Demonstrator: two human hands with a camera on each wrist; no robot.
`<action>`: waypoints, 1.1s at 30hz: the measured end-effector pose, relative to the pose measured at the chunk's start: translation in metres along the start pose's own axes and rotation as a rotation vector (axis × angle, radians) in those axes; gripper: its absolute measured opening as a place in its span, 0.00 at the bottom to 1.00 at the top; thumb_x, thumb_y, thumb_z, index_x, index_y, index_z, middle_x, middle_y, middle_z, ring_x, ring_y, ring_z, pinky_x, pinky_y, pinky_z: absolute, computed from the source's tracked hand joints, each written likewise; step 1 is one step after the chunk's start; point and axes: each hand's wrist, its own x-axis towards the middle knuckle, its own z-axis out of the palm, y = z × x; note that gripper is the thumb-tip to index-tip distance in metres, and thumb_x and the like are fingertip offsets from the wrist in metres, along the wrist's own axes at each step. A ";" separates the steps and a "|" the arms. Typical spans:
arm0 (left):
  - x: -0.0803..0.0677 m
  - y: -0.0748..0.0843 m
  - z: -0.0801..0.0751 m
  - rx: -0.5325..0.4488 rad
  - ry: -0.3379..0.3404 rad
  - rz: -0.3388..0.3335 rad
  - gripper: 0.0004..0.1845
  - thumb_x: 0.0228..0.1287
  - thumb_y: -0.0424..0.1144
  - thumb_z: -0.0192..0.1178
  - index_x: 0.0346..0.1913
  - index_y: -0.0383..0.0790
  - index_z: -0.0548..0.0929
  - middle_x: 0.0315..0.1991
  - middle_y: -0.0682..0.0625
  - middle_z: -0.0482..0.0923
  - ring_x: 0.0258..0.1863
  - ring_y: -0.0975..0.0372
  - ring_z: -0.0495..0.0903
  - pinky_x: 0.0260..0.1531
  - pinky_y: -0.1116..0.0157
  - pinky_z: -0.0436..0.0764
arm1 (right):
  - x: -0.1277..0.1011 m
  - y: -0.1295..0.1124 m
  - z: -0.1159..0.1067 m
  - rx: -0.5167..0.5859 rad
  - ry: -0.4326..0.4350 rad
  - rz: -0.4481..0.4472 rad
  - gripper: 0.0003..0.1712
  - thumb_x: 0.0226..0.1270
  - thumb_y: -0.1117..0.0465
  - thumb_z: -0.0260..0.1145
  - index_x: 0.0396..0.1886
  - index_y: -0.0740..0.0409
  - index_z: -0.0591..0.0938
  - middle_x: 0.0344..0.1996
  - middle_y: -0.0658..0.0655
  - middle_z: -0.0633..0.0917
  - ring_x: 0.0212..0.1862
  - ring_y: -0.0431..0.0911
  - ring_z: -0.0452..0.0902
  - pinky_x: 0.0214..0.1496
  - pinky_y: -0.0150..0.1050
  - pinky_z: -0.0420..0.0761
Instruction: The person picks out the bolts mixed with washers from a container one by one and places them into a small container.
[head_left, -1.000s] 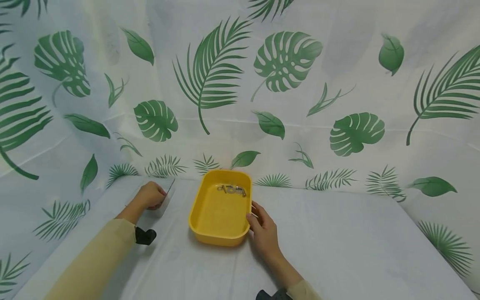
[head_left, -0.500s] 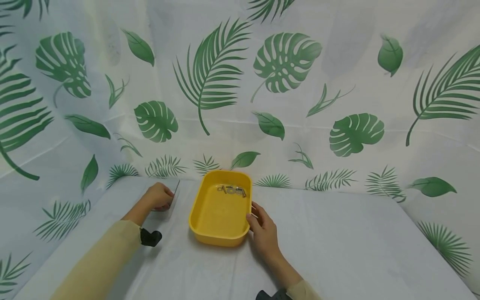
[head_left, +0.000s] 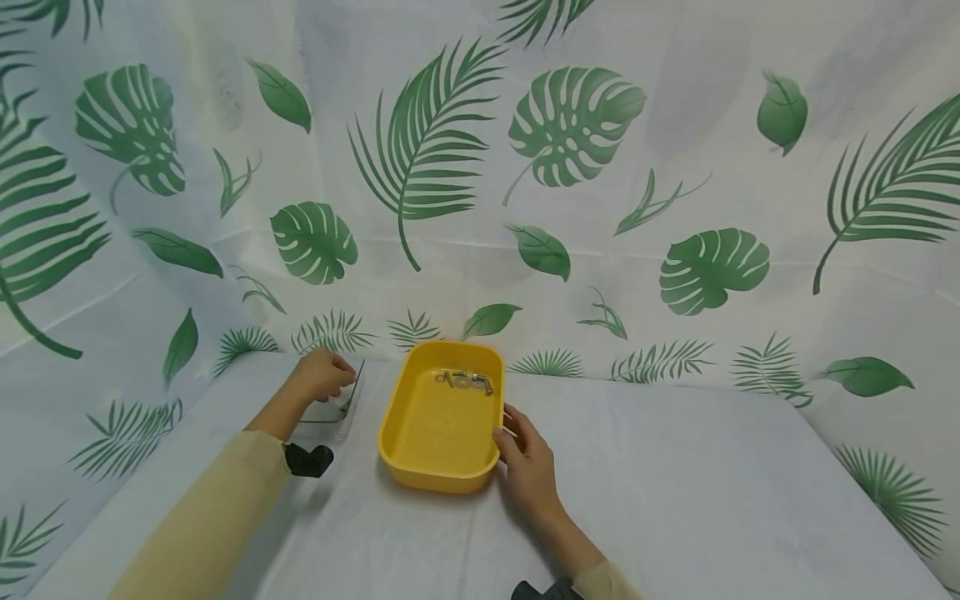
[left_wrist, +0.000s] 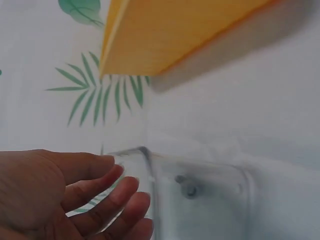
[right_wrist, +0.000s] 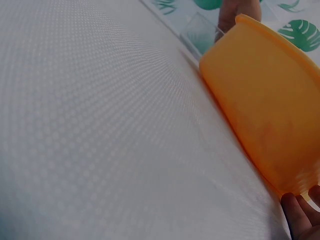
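A yellow tray point(head_left: 392, 417) stands mid-table, with a few small metal pieces point(head_left: 465, 381) lying at its far end. My right hand point(head_left: 525, 458) grips the tray's right rim near the front corner; its fingertips point(right_wrist: 302, 217) show under the tray point(right_wrist: 270, 115) in the right wrist view. My left hand point(head_left: 322, 375) holds a clear plastic box point(head_left: 333, 414) just left of the tray. In the left wrist view my left hand point(left_wrist: 75, 195) curls its fingers at the clear box point(left_wrist: 210, 200), which has a small metal part point(left_wrist: 187, 189) inside. The tray point(left_wrist: 175, 35) is just beyond.
A white cloth point(head_left: 675, 483) covers the table. A leaf-print backdrop point(head_left: 570, 167) rises close behind and on both sides. A black wrist-camera mount point(head_left: 307, 460) sits on my left forearm.
My left hand has carried the clear box to the right and a little farther back, closer to the tray. The right hand and the tray have stayed put.
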 end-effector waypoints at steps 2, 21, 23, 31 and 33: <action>-0.005 0.005 -0.005 0.009 0.015 0.044 0.18 0.72 0.41 0.57 0.56 0.31 0.84 0.51 0.36 0.85 0.40 0.52 0.85 0.35 0.63 0.85 | 0.000 0.000 0.000 0.007 0.000 -0.002 0.28 0.79 0.58 0.56 0.74 0.57 0.69 0.69 0.64 0.76 0.65 0.58 0.79 0.56 0.38 0.85; -0.021 0.087 -0.007 -0.018 -0.020 0.315 0.20 0.75 0.44 0.56 0.57 0.31 0.84 0.54 0.36 0.84 0.48 0.48 0.86 0.48 0.55 0.87 | 0.001 0.002 -0.002 0.003 0.000 0.003 0.28 0.79 0.54 0.57 0.74 0.53 0.69 0.70 0.63 0.76 0.65 0.56 0.79 0.58 0.39 0.84; -0.021 0.097 -0.005 -0.011 -0.024 0.321 0.20 0.75 0.44 0.57 0.57 0.31 0.84 0.55 0.36 0.84 0.48 0.48 0.87 0.49 0.56 0.87 | 0.002 0.001 -0.002 0.000 0.001 -0.001 0.28 0.79 0.54 0.57 0.74 0.53 0.69 0.70 0.63 0.76 0.65 0.56 0.79 0.58 0.39 0.84; -0.017 0.124 0.010 -0.124 -0.072 0.290 0.19 0.74 0.43 0.59 0.57 0.31 0.84 0.54 0.37 0.84 0.49 0.49 0.86 0.46 0.59 0.87 | 0.001 0.001 -0.001 0.001 0.003 0.010 0.28 0.79 0.55 0.57 0.74 0.53 0.69 0.70 0.63 0.76 0.66 0.56 0.79 0.57 0.39 0.85; -0.014 0.126 0.015 -0.184 -0.078 0.275 0.19 0.74 0.42 0.59 0.58 0.32 0.83 0.54 0.37 0.84 0.50 0.48 0.85 0.48 0.58 0.87 | 0.000 0.001 -0.001 -0.001 -0.002 0.011 0.28 0.79 0.55 0.57 0.74 0.53 0.69 0.70 0.63 0.75 0.66 0.57 0.78 0.58 0.39 0.85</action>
